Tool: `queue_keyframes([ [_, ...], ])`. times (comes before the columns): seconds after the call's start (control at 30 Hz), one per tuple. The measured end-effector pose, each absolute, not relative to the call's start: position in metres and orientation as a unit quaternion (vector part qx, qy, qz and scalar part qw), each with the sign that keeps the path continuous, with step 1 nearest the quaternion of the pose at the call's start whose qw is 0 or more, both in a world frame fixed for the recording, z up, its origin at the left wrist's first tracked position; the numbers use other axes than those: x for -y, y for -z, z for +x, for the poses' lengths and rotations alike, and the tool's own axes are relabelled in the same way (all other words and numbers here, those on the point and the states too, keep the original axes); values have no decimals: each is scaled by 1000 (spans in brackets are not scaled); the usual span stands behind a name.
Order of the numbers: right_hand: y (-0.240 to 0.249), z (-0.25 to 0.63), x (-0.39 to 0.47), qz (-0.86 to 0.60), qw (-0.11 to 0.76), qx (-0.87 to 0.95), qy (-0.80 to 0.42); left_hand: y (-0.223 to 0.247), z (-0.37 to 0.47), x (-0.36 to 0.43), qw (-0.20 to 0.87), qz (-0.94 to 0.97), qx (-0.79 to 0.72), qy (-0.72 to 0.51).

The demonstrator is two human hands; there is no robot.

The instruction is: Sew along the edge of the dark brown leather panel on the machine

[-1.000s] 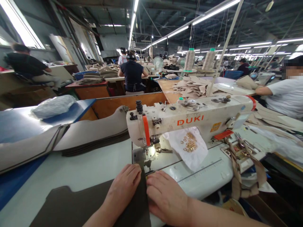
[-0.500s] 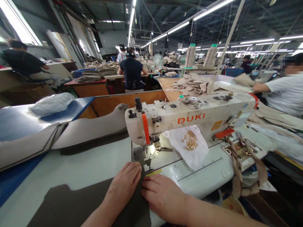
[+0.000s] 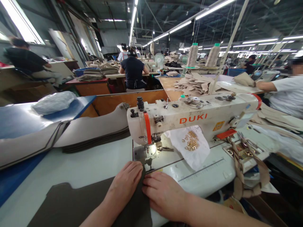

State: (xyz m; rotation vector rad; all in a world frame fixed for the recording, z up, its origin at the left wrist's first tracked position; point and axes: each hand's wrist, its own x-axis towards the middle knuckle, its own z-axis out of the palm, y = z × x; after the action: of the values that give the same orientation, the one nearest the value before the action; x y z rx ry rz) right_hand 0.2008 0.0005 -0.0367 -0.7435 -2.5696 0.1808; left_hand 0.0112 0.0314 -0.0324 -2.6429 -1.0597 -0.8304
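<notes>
A dark grey-brown fabric panel (image 3: pixel 82 201) lies on the pale sewing table, its narrow end just in front of the needle area of a white sewing machine (image 3: pixel 196 108). My left hand (image 3: pixel 126 181) rests on the panel near that end, fingers closed and pressed together on it. Along the panel's right edge, my right hand (image 3: pixel 165 194) has its curled fingers closed on the fabric. The fingertips of both hands almost meet, and the thumbs are largely hidden. The presser foot (image 3: pixel 148 148) stands just beyond my hands, lit by a small lamp.
Gold-coloured metal rings (image 3: pixel 192 143) lie on a white cloth (image 3: pixel 200 157) under the machine arm. Stacked grey panels (image 3: pixel 94 134) lie at left. Tan straps (image 3: pixel 238 176) hang from a tray at right. A thread stand pole (image 3: pixel 233 47) rises behind. Co-workers sit farther back.
The whole view has shifted slightly, with the machine a little farther right in the picture. Both hands keep the same hold on the panel.
</notes>
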Motion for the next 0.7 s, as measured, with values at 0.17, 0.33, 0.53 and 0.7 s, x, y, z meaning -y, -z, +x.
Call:
queue_keyframes([
  [0.17, 32, 198, -15, -291, 215, 932, -18, 29, 9, -28, 78, -884, 362, 285],
  [0.33, 33, 195, -23, -296, 212, 931, -2, 25, 9, -26, 41, -883, 379, 275],
  [0.53, 34, 193, -24, -294, 210, 932, 28, 22, 10, -24, 40, -879, 377, 290],
  [0.7, 34, 192, -27, -284, 206, 935, 57, 21, 9, -18, 46, -877, 393, 272],
])
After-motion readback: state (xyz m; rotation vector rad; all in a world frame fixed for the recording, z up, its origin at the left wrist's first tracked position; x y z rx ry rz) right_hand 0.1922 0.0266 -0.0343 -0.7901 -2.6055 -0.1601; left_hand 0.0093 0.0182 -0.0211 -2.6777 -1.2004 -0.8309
